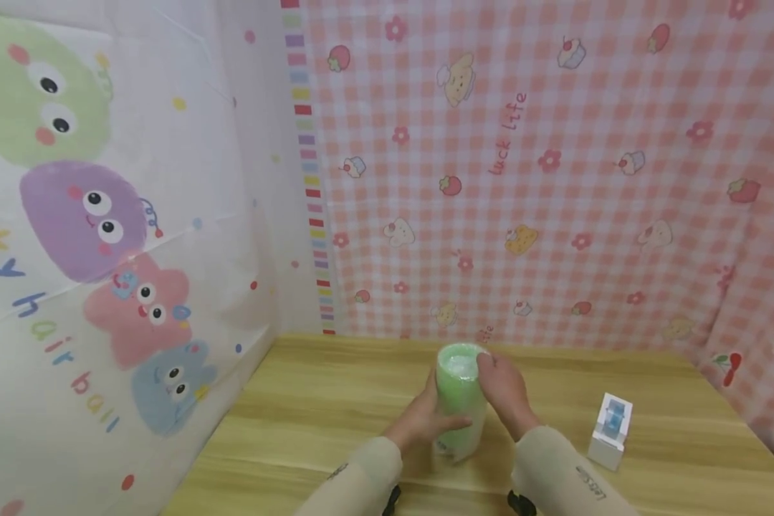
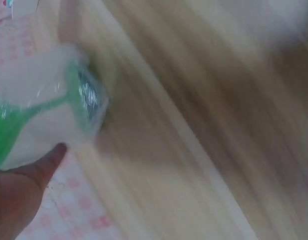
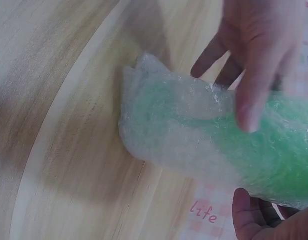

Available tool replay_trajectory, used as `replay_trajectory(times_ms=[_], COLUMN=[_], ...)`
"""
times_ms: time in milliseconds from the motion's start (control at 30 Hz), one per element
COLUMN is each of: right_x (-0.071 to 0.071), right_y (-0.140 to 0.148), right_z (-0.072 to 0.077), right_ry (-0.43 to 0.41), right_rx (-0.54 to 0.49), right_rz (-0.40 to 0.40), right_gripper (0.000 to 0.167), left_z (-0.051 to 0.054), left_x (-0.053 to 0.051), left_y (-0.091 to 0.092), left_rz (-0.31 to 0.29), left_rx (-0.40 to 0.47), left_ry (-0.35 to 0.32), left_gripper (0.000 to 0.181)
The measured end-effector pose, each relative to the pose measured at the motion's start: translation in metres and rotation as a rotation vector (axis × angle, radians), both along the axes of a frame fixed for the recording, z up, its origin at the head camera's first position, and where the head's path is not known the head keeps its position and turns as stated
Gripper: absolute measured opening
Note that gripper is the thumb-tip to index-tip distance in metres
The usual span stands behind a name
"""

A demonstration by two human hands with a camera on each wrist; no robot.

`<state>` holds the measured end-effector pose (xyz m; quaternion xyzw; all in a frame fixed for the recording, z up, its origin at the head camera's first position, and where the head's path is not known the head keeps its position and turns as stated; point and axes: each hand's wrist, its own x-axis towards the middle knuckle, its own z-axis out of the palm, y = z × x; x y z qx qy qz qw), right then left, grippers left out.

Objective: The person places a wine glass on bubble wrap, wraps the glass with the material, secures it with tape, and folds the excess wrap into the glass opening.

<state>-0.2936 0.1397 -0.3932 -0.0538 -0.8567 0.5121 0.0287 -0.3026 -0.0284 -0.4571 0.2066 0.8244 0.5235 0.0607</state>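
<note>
A green and whitish cylinder [image 1: 459,401] in clear plastic wrap stands upright between my two hands, over the wooden table. My left hand [image 1: 424,417] grips its lower side, thumb across the front. The right hand [image 1: 504,387] holds the cylinder at its upper right rim with curled fingers. In the right wrist view, the wrap bunches loosely at the cylinder's bottom end [image 3: 149,115]; the left hand [image 3: 258,55] spans it from above and the right hand [image 3: 263,220] is at the lower edge. The left wrist view shows the left thumb [image 2: 49,162] along the wrapped side.
To the right on the wooden table [image 1: 335,387] stands a small white tape dispenser [image 1: 609,433] with a blue roll. A pink checked cloth [image 1: 555,201] hangs behind the table, and a white printed cloth [image 1: 232,215] hangs along the left.
</note>
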Motion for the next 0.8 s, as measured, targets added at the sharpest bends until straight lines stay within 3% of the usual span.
replay_trajectory(times_ms=[133,267,500,800], right_x=[0.003,0.006,0.004,0.005], right_y=[-0.001,-0.001,-0.001,0.008], right_z=[-0.003,-0.006,-0.007,-0.015], right_ry=[-0.019,-0.010,0.020,-0.014], right_rx=[-0.082,-0.123,-0.077,-0.143], right_rz=[0.008,0.026,0.107,0.107], right_gripper=[0.057,0.066,0.094,0.100], left_z=[-0.006,-0.007,-0.011,-0.016], left_x=[0.006,0.011,0.013,0.014], left_y=[0.001,-0.003,-0.014,-0.019], left_rz=[0.065,0.048,0.039,0.060], left_rx=[-0.046,-0.040,-0.083,-0.152], left_ry=[-0.001,-0.030,-0.044,-0.131], left_gripper=[0.100,0.098,0.092,0.094])
